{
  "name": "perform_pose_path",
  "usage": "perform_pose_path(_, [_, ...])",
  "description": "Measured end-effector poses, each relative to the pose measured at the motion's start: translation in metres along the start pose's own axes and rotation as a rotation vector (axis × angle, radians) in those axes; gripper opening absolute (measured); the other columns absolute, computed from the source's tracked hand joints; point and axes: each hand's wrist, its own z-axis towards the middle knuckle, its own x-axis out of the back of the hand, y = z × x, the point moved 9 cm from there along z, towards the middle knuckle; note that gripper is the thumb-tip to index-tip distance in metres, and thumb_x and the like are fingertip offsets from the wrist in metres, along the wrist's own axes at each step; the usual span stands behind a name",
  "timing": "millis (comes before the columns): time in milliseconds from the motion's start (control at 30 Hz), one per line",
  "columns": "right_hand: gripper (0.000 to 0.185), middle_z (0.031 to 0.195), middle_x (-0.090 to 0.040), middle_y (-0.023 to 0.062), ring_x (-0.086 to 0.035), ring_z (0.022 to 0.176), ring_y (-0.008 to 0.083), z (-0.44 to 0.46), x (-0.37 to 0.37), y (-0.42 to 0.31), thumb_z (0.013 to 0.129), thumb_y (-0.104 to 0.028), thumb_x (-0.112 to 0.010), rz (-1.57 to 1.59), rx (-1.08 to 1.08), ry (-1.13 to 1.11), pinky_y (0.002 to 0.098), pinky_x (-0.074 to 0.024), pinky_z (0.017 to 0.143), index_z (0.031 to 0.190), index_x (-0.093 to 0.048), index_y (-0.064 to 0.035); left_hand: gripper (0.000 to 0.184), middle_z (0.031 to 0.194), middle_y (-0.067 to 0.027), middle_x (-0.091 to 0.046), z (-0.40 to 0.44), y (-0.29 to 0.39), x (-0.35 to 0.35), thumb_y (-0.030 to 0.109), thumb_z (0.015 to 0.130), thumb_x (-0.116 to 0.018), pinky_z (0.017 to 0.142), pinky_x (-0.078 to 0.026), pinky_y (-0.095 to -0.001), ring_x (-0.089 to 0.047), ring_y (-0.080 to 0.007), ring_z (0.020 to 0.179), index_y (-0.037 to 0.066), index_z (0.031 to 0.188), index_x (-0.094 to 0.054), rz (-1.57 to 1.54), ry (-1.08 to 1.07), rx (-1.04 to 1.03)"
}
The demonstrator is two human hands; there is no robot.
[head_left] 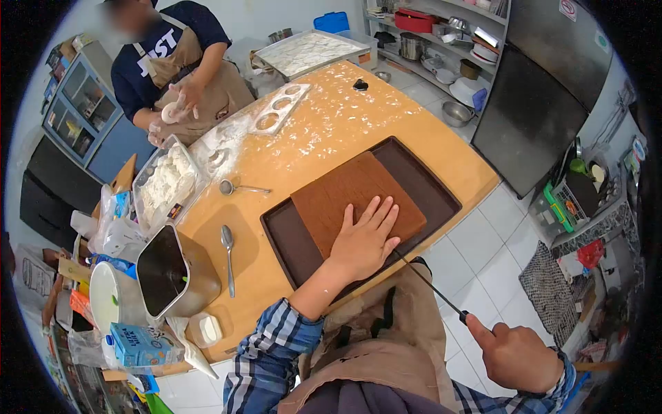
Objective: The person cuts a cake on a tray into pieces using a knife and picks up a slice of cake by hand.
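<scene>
A brown rectangular sheet cake (345,196) lies in a dark, shallow baking tray (414,176) near the table's front edge. My left hand (365,238) rests flat on top of the cake, fingers spread. In my right hand (514,352) is the black handle of a long, thin knife (434,286), held out beyond the table edge. Its blade points up and left, and the tip reaches the near side of the cake by my left thumb. From this angle I cannot tell whether the blade touches the cake.
Across the table a co-worker (183,69) handles a pale dough ball. To the left are a flour tub (165,179), a metal container (196,269), a spoon (228,259), a small strainer (227,187) and a milk carton (141,343). A floured tray (310,54) stands at the back.
</scene>
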Motion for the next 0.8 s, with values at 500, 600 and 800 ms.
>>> perform_pose_path(500, [0.058,0.066,-0.054,0.0123,-0.053,0.046,0.0278,-0.009,0.004,0.008,0.073,-0.005,-0.061,-0.007,-0.051,-0.036,0.0414,-0.0430,0.043,0.130,-0.050,-0.0013,0.059,0.155,-0.0085,-0.020,0.001,-0.001,0.000,0.040,0.099,-0.034,0.113,-0.014,-0.0572,-0.016,-0.0266,0.144,0.007,0.147,-0.026,-0.006,-0.027,0.009])
perform_pose_path(600, [0.055,0.065,-0.053,0.0114,-0.053,0.046,0.0266,-0.014,0.008,0.010,0.073,-0.005,-0.062,-0.041,-0.056,-0.007,0.0404,-0.0427,0.042,0.128,-0.053,-0.0022,0.059,0.155,-0.0083,-0.020,0.000,-0.001,0.000,0.040,0.099,-0.035,0.113,-0.014,-0.0572,-0.015,-0.0262,0.144,0.007,0.147,-0.026,-0.005,-0.016,0.008])
perform_pose_path(800, [0.053,0.068,-0.055,0.0110,-0.053,0.049,0.0267,-0.023,0.016,0.016,0.071,-0.005,-0.064,-0.093,-0.127,-0.006,0.0399,-0.0427,0.045,0.123,-0.058,-0.0036,0.059,0.155,-0.0087,-0.021,0.001,-0.001,-0.002,0.040,0.099,-0.036,0.113,-0.014,-0.0574,-0.016,-0.0263,0.143,0.007,0.146,-0.027,0.006,0.000,0.001])
